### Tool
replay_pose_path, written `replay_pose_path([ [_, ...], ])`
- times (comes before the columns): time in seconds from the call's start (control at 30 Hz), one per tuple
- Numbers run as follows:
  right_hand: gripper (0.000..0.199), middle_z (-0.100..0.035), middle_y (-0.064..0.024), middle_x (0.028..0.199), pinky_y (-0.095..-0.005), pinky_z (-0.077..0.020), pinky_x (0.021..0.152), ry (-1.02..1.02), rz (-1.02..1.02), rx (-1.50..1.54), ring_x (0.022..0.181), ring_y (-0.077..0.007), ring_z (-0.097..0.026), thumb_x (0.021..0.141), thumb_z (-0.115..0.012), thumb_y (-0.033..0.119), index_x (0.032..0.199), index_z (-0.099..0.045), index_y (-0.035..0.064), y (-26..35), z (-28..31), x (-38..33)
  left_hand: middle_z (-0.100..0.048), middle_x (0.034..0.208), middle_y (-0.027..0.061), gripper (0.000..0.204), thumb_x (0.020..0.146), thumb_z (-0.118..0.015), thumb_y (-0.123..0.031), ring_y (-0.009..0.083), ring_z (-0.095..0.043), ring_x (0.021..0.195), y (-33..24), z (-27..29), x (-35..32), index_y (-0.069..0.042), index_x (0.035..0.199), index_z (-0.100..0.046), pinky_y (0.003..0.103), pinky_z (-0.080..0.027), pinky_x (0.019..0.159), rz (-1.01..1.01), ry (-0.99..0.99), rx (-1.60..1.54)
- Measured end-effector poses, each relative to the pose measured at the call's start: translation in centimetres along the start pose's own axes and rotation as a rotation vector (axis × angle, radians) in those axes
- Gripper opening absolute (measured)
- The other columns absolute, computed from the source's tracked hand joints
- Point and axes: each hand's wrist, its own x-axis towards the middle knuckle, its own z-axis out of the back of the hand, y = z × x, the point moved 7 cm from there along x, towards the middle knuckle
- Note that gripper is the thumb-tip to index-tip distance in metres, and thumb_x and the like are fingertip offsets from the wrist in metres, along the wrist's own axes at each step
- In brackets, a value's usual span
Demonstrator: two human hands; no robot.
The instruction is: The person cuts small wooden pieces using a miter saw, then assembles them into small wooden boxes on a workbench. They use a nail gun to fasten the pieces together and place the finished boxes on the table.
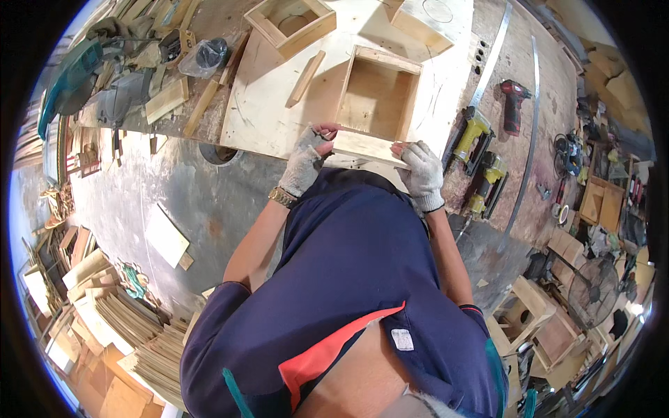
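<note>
At the near side of an open wooden box (380, 94), a pale wooden strip (369, 148) lies across the front, close to my waist. My left hand (306, 159), in a white fingertip-less glove, has its fingers bent around the strip's left end. The right hand (422, 171), gloved the same way, is closed at the opposite end, thumb and fingertips against the wood. Whether the strip is fastened to the box cannot be made out. A short loose wooden batten (305, 79) rests left of the box.
Two more wooden boxes, one left (289, 28) and one right (424, 26), stand farther back on the pale plywood sheet (261, 97). Yellow nail guns (474, 136) and a red cordless driver (512, 104) lie right. A teal saw (73, 83) stands far left.
</note>
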Motion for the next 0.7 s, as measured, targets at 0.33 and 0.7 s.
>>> replay_pose_path([
  [0.33, 0.029, -0.072, 0.0002, 0.096, -0.0460, -0.0500, 0.094, -0.056, 0.159, -0.155, 0.101, -0.0269, -0.065, 0.070, -0.086, 0.019, 0.097, -0.077, 0.0166, -1.1, -0.6, 3.3, -0.072, 0.130, 0.0153, 0.043, 0.112, -0.061, -0.030, 0.0206, -0.072, 0.115, -0.6, 1.0, -0.2, 0.006, 0.136, -0.063, 0.037, -0.060, 0.100, -0.026, -0.287, 0.010],
  [0.7, 0.022, -0.079, -0.0062, 0.104, -0.0297, -0.0612, 0.067, -0.318, -0.492, 0.662, 0.080, -0.0124, -0.074, 0.093, -0.085, 0.010, 0.110, -0.078, -0.0008, -6.6, 1.7, 0.3, -0.056, 0.152, 0.0139, 0.076, 0.075, -0.080, -0.004, 0.0381, -0.059, 0.138, -7.5, -2.6, 3.1, -0.018, 0.148, -0.062, 0.042, -0.054, 0.111, -0.655, -0.109, 1.640],
])
